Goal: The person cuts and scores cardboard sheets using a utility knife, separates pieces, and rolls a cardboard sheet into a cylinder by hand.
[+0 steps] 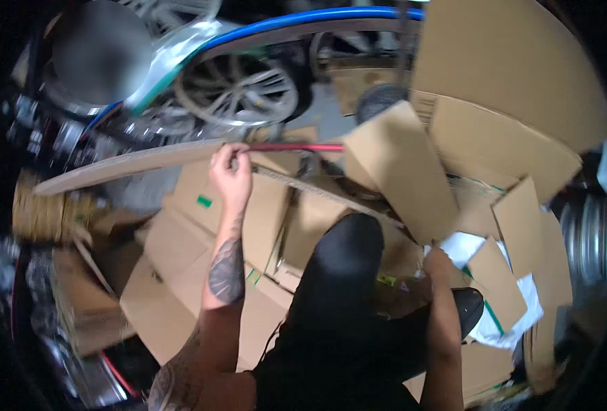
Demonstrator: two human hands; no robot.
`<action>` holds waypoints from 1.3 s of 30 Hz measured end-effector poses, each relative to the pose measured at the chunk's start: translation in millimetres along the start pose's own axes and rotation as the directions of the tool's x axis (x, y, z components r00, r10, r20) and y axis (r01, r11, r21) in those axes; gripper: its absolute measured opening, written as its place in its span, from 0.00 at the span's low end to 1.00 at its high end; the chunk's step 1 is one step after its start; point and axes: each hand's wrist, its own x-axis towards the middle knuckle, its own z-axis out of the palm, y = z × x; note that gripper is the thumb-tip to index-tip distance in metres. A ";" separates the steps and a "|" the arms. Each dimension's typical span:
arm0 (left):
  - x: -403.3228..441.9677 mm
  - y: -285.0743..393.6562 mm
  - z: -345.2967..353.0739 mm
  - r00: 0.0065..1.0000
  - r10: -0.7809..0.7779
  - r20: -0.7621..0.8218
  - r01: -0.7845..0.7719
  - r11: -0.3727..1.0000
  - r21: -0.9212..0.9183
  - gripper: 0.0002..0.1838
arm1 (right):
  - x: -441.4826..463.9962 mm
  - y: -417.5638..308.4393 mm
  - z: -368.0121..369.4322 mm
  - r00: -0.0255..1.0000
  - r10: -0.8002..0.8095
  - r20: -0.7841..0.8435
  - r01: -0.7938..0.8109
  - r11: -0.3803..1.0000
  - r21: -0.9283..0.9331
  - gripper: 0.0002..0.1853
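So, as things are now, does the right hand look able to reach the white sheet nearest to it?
Probably yes. The right hand is close beside the white sheet, with nothing plainly blocking between them; the cardboard piece covers only its other side.

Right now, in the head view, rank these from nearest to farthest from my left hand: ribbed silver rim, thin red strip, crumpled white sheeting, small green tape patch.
1. Thin red strip, beside the left hand, running right.
2. Small green tape patch, on cardboard below and left.
3. Crumpled white sheeting, well right.
4. Ribbed silver rim, far right edge.
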 end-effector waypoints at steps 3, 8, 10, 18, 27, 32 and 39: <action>-10.2 -35.0 -20.5 0.976 -0.172 -0.134 0.162 0.984 -0.079 0.05 | -7.6 -2.7 -19.6 0.989 -0.151 0.005 0.151 0.988 0.021 0.22; -24.1 -124.3 -80.7 0.903 -0.368 -0.221 0.265 0.883 -0.388 0.08 | 34.3 -17.1 -8.2 0.976 -0.208 -0.055 0.216 0.949 0.231 0.20; -3.2 -111.0 -117.4 0.896 -0.281 -0.343 0.147 0.918 -0.368 0.09 | 41.2 -30.3 -6.9 0.989 -0.146 0.001 0.139 0.944 0.300 0.20; 92.9 -104.9 -221.9 0.982 -0.088 -0.170 0.021 0.932 -0.363 0.10 | 57.8 -38.1 9.6 0.952 -0.305 -0.016 0.294 0.903 0.314 0.17; 130.2 -136.7 -337.6 0.961 -0.190 0.202 0.223 0.962 -0.156 0.12 | 75.5 -15.4 30.4 0.907 -0.394 -0.150 0.421 0.825 0.377 0.17; 15.6 -229.7 -355.0 0.738 -0.630 0.241 0.622 0.774 0.119 0.15 | 36.4 -56.1 -23.9 0.956 -0.285 -0.065 0.267 0.760 0.593 0.20; -217.1 -240.6 -327.7 0.078 -0.958 0.276 -0.163 0.261 0.952 0.22 | -7.7 -205.2 -234.5 0.530 -0.505 -0.681 0.787 0.592 0.173 0.19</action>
